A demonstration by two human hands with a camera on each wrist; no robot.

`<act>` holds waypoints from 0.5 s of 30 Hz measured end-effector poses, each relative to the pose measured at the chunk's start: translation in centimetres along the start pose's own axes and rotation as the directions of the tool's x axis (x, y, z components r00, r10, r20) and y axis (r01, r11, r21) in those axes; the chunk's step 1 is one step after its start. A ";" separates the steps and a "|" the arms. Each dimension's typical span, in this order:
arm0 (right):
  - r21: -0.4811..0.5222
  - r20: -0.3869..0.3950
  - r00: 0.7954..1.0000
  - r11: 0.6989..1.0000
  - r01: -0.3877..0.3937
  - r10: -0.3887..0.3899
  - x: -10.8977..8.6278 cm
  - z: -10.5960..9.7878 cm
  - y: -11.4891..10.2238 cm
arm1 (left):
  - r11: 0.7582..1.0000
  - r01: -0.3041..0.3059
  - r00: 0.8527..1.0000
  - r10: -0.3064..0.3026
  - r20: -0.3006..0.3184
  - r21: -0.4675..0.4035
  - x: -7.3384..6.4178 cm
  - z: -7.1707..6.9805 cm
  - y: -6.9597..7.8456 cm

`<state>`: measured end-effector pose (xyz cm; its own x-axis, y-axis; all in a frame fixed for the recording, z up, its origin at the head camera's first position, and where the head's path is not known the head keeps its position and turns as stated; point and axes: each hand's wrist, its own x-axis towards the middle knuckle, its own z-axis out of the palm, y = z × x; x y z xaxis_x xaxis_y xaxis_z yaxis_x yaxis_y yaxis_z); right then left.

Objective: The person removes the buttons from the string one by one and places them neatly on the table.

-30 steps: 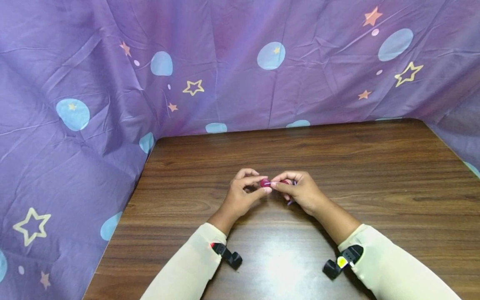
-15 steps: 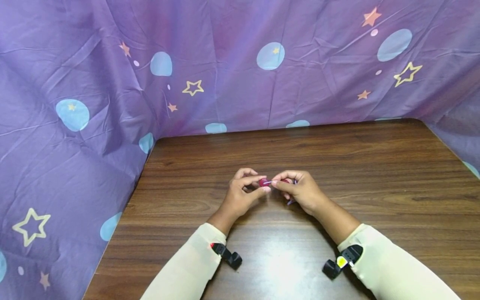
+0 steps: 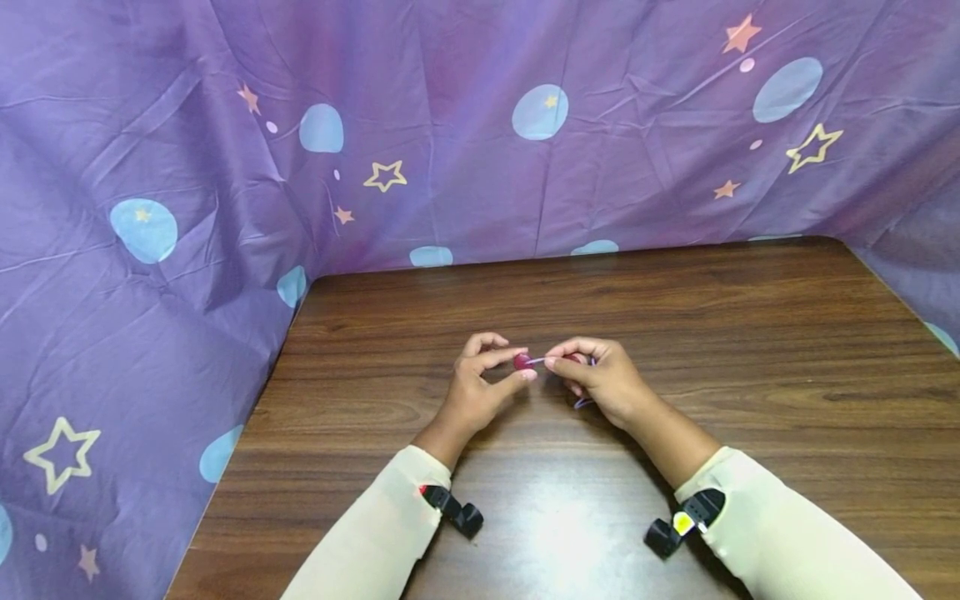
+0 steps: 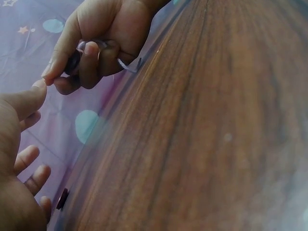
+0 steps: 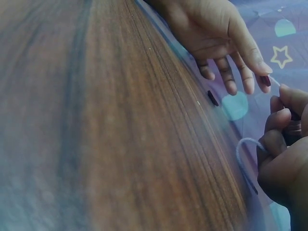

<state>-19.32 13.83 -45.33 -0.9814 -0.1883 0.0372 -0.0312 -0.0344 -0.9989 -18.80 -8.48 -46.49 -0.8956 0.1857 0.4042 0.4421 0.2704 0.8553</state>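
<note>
My left hand (image 3: 476, 383) pinches a small dark red disc (image 3: 521, 362) between thumb and index finger; the other fingers are spread. A thin purple cord (image 3: 536, 361) runs from that disc to my right hand (image 3: 600, 377), whose thumb and index fingertip pinch it. Within the right hand's curled fingers sits another dark round piece (image 4: 72, 63), partly hidden. The cord's loose tail (image 5: 239, 156) loops out below the right hand. In the right wrist view another dark red disc (image 5: 212, 98) appears near the table's far edge, beyond the left fingers.
Both hands are above a brown wood-grain table (image 3: 420, 308). A purple cloth (image 3: 465, 125) with stars and blue ovals hangs behind the table and at both sides. Black wrist cameras (image 3: 468, 521) project from the pale sleeves.
My left hand and its disc have drawn slightly left, away from the right hand. More cord now shows between disc and right fingertips. The right hand has stayed almost still.
</note>
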 end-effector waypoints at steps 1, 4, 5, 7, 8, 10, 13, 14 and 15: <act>0.005 0.000 1.000 1.000 0.000 0.000 0.0 0.0 0.0 | 1.000 -0.002 1.000 0.002 -0.008 0.005 0.0 0.0 0.0; 0.018 -0.010 1.000 1.000 -0.003 0.003 0.0 0.1 -0.1 | 1.000 -0.018 1.000 0.018 -0.025 0.022 0.1 0.0 0.0; 0.021 -0.009 1.000 1.000 -0.004 0.004 0.0 0.1 -0.1 | 0.999 -0.022 0.999 0.023 -0.031 0.029 0.1 0.0 0.0; 0.032 -0.015 1.000 0.999 -0.009 0.009 0.0 0.1 -0.2 | 0.998 -0.025 0.999 0.027 -0.042 0.053 0.1 -0.1 0.0; 0.036 -0.018 1.000 0.999 -0.011 0.011 0.0 0.1 -0.2 | 0.998 -0.021 0.999 0.025 -0.046 0.066 0.1 -0.1 0.0; 0.050 -0.026 1.000 0.999 -0.016 0.017 0.1 0.1 -0.2 | 0.996 -0.008 0.999 0.013 -0.051 0.089 0.1 -0.2 0.0; 0.061 -0.036 0.999 0.998 -0.022 0.024 0.1 0.1 -0.2 | 0.991 0.034 0.998 -0.027 -0.054 0.127 0.2 -0.3 0.2; 0.063 -0.038 0.999 0.998 -0.023 0.026 0.1 0.0 -0.2 | 0.989 0.052 0.998 -0.045 -0.054 0.137 0.2 -0.3 0.2; 0.066 -0.039 0.999 0.997 -0.025 0.028 0.1 0.0 -0.2 | 0.987 0.068 0.997 -0.061 -0.054 0.145 0.2 -0.4 0.2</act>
<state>-19.43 13.79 -45.08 -0.9885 -0.1507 0.0085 0.0058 -0.0946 -0.9955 -18.88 -8.73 -46.11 -0.9221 0.1176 0.3686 0.3827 0.4161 0.8248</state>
